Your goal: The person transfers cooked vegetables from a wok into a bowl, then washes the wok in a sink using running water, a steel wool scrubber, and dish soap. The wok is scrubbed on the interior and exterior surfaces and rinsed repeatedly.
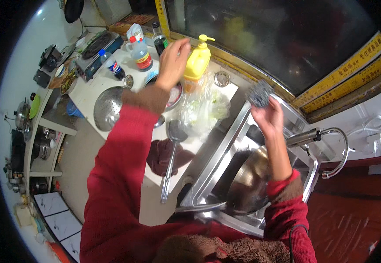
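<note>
My left hand is stretched over the worktop, just left of a yellow pump bottle. Nothing shows in its fingers, and I cannot tell whether it touches the bottle. A steel wool scrubber is gripped in my right hand, raised above the stainless steel sink. Below that hand a large metal wok rests tilted in the sink, partly hidden by my forearm. Under my left wrist stands a bowl with pale contents, mostly covered by my hand and sleeve.
A curved faucet reaches over the sink's right side. On the white worktop are a clear plastic bag of greens, a wok spatula, a perforated metal colander, a cola bottle and sauce bottles. A gas stove stands farther left.
</note>
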A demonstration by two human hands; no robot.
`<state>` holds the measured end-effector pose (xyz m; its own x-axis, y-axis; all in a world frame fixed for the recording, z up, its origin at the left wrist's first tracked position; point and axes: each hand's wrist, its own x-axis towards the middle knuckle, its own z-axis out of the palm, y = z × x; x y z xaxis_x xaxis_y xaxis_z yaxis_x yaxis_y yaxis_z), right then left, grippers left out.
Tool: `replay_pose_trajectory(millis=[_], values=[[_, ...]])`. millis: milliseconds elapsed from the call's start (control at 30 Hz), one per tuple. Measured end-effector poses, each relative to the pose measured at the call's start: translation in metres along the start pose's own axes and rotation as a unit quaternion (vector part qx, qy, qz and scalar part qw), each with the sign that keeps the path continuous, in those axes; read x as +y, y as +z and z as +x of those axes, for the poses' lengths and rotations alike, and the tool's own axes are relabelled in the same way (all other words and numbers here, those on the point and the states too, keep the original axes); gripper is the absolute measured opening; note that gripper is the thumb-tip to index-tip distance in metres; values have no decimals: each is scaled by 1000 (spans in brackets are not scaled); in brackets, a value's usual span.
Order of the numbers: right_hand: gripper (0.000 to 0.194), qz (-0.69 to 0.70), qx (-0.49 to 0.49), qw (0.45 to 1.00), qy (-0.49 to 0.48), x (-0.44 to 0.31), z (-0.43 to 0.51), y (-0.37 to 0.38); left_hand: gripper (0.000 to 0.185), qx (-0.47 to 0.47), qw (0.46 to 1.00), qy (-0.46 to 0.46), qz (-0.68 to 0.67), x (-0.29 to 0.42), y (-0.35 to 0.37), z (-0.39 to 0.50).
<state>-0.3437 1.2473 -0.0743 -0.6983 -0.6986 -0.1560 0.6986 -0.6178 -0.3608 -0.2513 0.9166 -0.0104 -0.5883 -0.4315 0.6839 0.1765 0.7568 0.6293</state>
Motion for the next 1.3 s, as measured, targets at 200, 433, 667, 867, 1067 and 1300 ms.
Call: replay_pose_trajectory(millis=[200, 433, 667, 867, 1067, 1300], values=[[24, -25, 65, 998, -11, 29, 140, 44, 49, -96, 932, -346, -42, -102, 128, 125], [26, -66, 63, 996, -3, 54, 200, 59, 56, -230, 943, -210, 115, -152, 159, 113], [31, 10, 6, 999, 40, 69, 225, 42, 63, -263, 940, -186, 113, -137, 147, 105], [36, 69, -29, 995, 63, 64, 217, 36, 65, -236, 945, -188, 128, -144, 148, 103], [38, 176, -132, 967, 131, 42, 114, 18, 77, -154, 954, -203, 160, -128, 135, 109], [45, 126, -38, 988, 76, -6, -167, -47, 42, -124, 992, -4, -37, 19, 21, -44]])
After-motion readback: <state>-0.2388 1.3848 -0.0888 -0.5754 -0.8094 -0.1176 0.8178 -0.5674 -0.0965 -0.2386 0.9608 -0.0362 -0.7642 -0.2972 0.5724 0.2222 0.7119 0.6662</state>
